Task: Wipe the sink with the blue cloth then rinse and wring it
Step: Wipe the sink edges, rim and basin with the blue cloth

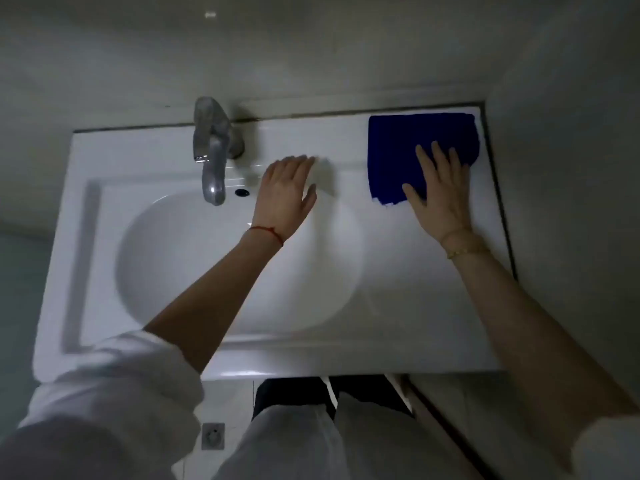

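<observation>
Because my right hand (441,192) only presses the blue cloth (422,147) with straight, spread fingers (437,157), I judge it could bunch or slide rather than wipe. The cloth lies flat right of the faucet (214,150), under those fingertips. My left hand (285,192) rests flat, fingers straight, beside the sink basin (194,258).

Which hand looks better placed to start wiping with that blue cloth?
The right hand: its fingers already lie flat on the blue cloth on the sink ledge. The left hand rests bare beside the faucet.
</observation>
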A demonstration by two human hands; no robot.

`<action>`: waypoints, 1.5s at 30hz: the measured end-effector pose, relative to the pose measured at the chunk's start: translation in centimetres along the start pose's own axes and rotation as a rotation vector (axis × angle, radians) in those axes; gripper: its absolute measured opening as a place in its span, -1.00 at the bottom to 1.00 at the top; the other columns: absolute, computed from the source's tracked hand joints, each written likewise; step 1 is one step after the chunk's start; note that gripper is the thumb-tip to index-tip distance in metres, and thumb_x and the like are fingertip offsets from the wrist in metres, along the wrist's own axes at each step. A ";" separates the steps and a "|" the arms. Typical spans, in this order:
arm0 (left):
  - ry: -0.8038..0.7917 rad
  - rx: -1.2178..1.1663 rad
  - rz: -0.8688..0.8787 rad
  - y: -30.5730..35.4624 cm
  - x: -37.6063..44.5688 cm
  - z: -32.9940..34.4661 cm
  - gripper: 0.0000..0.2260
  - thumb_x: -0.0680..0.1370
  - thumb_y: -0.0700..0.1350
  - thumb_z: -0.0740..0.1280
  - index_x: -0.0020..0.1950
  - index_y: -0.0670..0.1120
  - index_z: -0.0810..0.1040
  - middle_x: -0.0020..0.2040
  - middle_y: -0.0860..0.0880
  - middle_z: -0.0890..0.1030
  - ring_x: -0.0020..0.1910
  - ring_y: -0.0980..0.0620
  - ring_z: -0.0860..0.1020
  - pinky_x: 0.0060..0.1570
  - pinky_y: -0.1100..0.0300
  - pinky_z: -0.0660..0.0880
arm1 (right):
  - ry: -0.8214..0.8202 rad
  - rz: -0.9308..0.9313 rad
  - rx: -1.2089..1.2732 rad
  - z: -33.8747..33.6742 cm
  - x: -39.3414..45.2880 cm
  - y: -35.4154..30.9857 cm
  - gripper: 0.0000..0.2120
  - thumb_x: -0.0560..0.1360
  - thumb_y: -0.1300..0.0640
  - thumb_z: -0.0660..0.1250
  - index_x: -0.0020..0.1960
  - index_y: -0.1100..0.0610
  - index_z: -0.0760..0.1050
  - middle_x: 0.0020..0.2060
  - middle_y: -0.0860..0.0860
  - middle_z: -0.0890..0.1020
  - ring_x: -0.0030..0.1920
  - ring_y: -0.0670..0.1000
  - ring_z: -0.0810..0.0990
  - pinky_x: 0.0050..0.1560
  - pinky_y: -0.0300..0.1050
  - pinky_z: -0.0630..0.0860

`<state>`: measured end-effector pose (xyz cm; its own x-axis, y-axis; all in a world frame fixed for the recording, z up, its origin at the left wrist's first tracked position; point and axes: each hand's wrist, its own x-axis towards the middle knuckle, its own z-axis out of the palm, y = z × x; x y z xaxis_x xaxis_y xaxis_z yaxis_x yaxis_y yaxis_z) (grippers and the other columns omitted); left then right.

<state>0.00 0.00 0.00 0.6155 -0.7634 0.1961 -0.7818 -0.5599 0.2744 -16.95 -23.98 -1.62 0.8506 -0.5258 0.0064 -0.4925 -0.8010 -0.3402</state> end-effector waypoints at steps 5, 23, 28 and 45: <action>-0.069 0.054 0.015 -0.8 4.2 2.0 -0.56 0.64 -0.05 0.19 0.49 -0.18 0.37 0.42 -0.20 0.47 0.42 -0.22 0.40 0.46 -0.11 0.27 | -0.053 0.044 -0.080 1.5 4.7 0.1 -0.35 0.57 -0.26 0.02 0.56 0.00 0.02 0.55 0.11 0.07 0.51 0.28 -0.03 0.44 0.39 -0.16; -0.142 0.113 0.050 -5.1 5.6 6.8 -0.47 0.69 0.10 -0.08 0.63 -0.08 0.02 0.64 -0.10 0.05 0.62 -0.10 -0.01 0.58 -0.13 -0.06 | 0.070 0.014 -0.219 4.0 7.3 0.5 -0.41 0.59 -0.29 -0.09 0.55 -0.07 0.03 0.54 0.03 0.12 0.50 0.24 0.07 0.46 0.31 -0.06; -0.112 0.110 0.075 -5.7 5.9 6.7 -0.50 0.70 0.06 -0.06 0.62 -0.07 0.09 0.61 -0.11 0.15 0.60 -0.10 0.08 0.57 -0.12 0.01 | -0.006 -0.110 -0.274 5.8 8.3 -4.9 -0.41 0.59 -0.28 -0.17 0.55 -0.06 0.05 0.53 0.03 0.16 0.49 0.23 0.14 0.45 0.30 0.00; -0.086 0.168 0.108 -7.3 7.1 7.3 -0.48 0.69 0.08 -0.01 0.63 -0.08 0.07 0.62 -0.11 0.13 0.60 -0.10 0.06 0.58 -0.01 -0.08 | 0.003 -0.094 -0.230 6.4 8.5 -6.3 -0.46 0.61 -0.23 -0.08 0.54 -0.07 0.09 0.53 0.01 0.18 0.49 0.20 0.16 0.46 0.23 0.03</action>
<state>9.40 -3.69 -7.48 0.5219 -0.8426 0.1331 -0.8530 -0.5134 0.0942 -5.42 -21.60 -5.41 0.8945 -0.4461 0.0306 -0.4402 -0.8905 -0.1150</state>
